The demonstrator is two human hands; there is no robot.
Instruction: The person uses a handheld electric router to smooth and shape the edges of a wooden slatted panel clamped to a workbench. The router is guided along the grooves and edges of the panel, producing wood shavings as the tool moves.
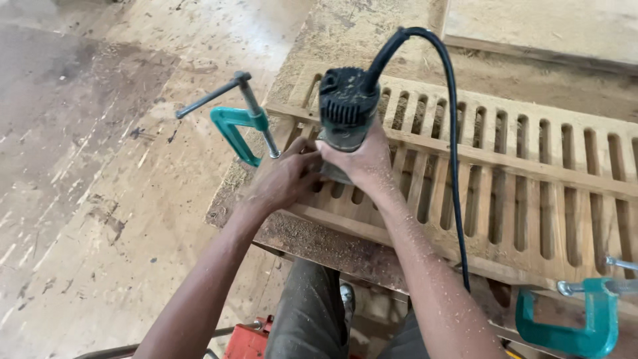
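1. Head view: a green-and-black handheld router (345,113) is stood upright on the near left end of a slotted wooden panel (531,179), its black cord (454,153) looped up and over to the right, so that it is kept off the slots.
2. The left hand (282,179) is closed round the router's base from the left; the right hand (362,163) is wrapped round its body from the right. The tool is thus steadied from both sides.
3. The panel is pinned to the sawdust-strewn workbench (312,233) by a teal C-clamp (239,126) at the far left corner and another teal clamp (578,316) at the near right edge, evidently so that it cannot shift.
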